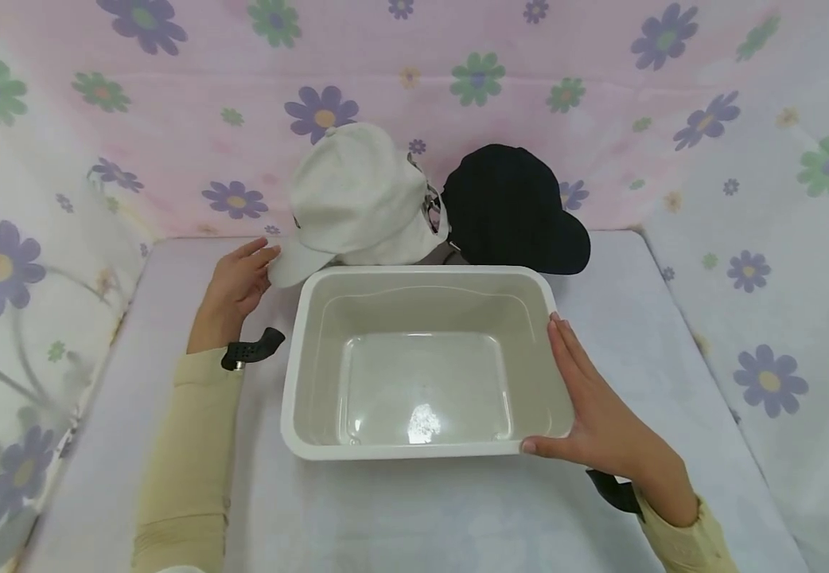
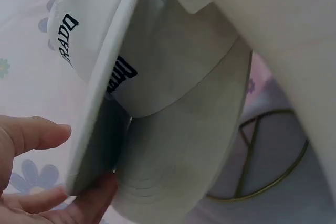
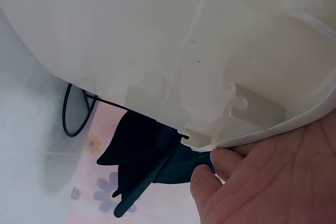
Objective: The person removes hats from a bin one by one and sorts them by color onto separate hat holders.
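Note:
In the head view my left hand [image 1: 237, 278] is at the brim of a white cap [image 1: 353, 187]. The left wrist view shows two white brims one over the other, with dark lettering on both crowns. Fingers [image 2: 97, 195] touch the lower edge of the nearer brim [image 2: 90, 150]; the thumb stands a little apart from it. My right hand [image 1: 601, 410] grips the near right corner of a white plastic basin [image 1: 429, 455], thumb on the front rim and fingers along the right side. Nothing lies in the basin.
A black cap [image 1: 511, 211] sits behind the basin, right of the white caps. Behind the basin stands a wire frame, whose curved wire [image 3: 65, 111] shows in the right wrist view. Flowered cloth [image 1: 529, 48] hangs around the pale tabletop [image 1: 400, 517].

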### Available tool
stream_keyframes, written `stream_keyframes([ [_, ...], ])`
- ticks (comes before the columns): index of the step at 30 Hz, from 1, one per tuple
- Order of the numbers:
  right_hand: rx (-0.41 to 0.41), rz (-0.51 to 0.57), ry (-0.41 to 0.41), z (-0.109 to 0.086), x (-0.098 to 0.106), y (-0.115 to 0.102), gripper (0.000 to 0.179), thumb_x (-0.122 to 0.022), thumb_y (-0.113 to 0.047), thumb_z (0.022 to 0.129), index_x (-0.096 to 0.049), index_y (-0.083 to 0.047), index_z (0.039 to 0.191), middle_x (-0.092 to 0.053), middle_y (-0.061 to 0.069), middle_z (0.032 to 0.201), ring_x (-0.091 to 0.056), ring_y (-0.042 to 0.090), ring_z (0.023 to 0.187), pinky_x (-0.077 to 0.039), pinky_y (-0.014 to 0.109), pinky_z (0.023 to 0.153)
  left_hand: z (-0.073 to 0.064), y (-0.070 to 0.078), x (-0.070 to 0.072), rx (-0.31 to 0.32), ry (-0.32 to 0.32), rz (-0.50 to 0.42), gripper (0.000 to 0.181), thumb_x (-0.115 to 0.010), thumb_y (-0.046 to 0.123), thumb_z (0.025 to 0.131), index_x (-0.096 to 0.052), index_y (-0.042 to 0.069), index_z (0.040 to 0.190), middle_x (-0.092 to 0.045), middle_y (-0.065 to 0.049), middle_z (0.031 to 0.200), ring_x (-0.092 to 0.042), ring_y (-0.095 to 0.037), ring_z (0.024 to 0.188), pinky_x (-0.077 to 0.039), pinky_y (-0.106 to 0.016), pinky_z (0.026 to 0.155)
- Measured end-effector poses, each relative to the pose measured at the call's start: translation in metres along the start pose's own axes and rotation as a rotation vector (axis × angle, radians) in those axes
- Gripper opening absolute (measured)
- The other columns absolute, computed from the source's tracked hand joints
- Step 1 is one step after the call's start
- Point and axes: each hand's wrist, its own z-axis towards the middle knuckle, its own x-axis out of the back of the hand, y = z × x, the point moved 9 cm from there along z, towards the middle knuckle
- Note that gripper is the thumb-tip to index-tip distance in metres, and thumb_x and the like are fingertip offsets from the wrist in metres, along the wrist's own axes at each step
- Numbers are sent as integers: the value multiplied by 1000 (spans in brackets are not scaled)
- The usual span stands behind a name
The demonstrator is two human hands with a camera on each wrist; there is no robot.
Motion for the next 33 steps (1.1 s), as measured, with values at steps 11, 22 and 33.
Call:
stream_keyframes([
  [11, -39, -138, -184, 9, 10, -16, 131, -78, -66, 78, 0, -7, 164, 3, 11, 172, -4, 35, 157, -28, 63, 117, 4, -22, -16, 92, -123, -535, 70, -47, 3, 106, -9, 13, 164, -16, 8, 168, -20, -3, 152, -28, -16, 117],
  [22, 337, 42, -236, 124, 66, -111, 59, -71, -28, 98, -50, -10, 150, -54, 2, 150, -49, 19, 139, -42, 45, 114, -2, -22, -20, 51, -152, -442, 70, -47, 7, 106, -7, 5, 163, -49, 2, 126, -58, -5, 102, -52, -16, 82],
  [33, 148, 254, -174, 255, 64, -110, 54, -42, -35, 110, -39, -8, 156, -41, 6, 159, -40, 15, 144, -33, 33, 118, 8, -2, -15, -158, -80, -299, 65, -59, 4, 101, -26, -4, 157, -53, -4, 128, -59, -14, 115, -56, -19, 82],
])
